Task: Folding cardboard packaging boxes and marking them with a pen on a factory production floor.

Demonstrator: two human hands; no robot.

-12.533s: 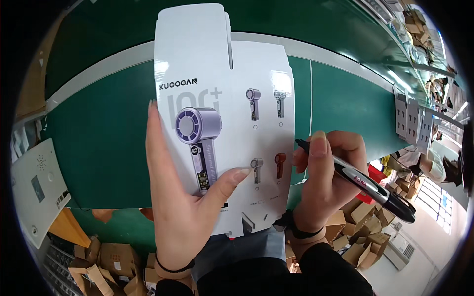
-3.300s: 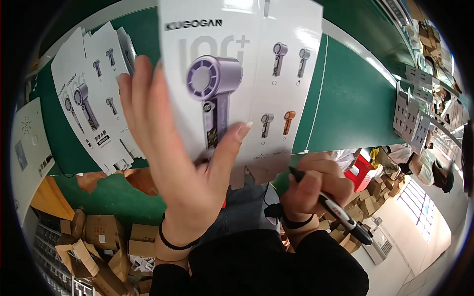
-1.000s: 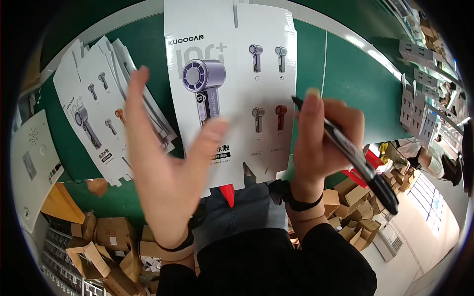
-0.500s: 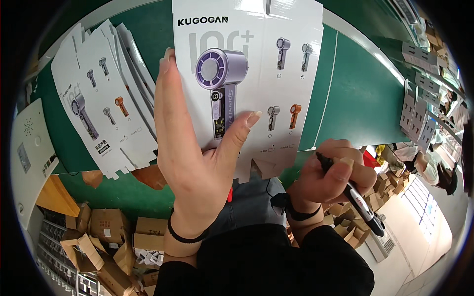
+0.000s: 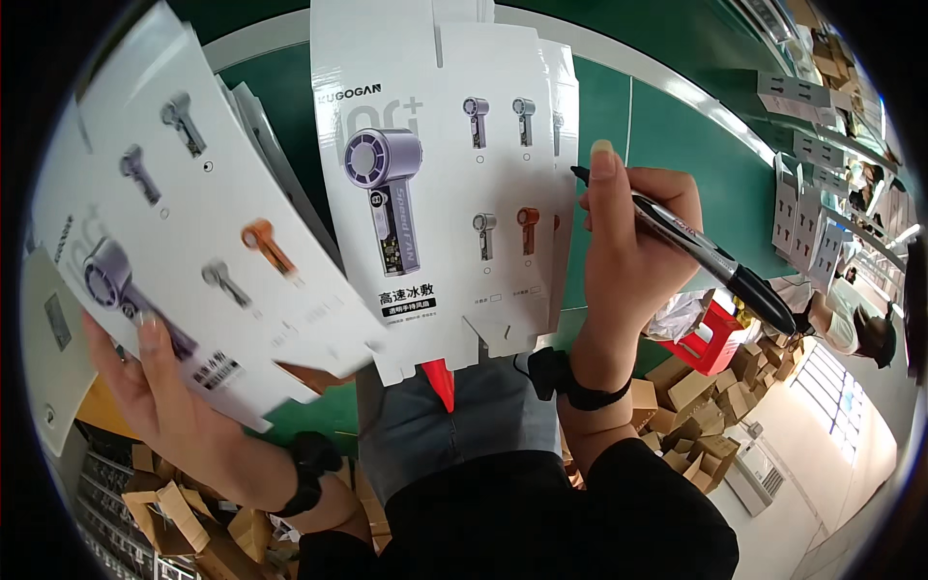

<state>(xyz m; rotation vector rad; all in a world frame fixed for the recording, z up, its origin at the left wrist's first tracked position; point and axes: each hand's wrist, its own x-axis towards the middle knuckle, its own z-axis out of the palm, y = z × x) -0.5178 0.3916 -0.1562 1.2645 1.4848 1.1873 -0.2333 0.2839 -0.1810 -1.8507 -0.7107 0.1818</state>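
Note:
My left hand point(image 5: 184, 416) grips the lower edge of a flat white box blank point(image 5: 242, 319), thumb on its printed face, tilted at the left. Pictures of handheld fans cover it; a small dark dot sits in the circle below one of the upper fans. In front of me lies a pile of similar blanks, the top box blank point(image 5: 435, 222) showing a large purple fan and several smaller ones. My right hand point(image 5: 633, 232) holds a black marker pen point(image 5: 710, 242), its dark tip just off the pile's right edge.
More box blanks point(image 5: 275, 140) lie behind the lifted one. The green table point(image 5: 696, 164) reaches to the right, where folded white cartons point(image 5: 807, 213) stand. A red basket point(image 5: 710, 338) and brown cardboard boxes point(image 5: 710, 425) are below. A white panel-like device point(image 5: 53, 338) stands left.
My left hand has left the middle pile and moved left with a box blank. The blank now on top in the middle shows empty circles. My right hand has risen with the marker pen.

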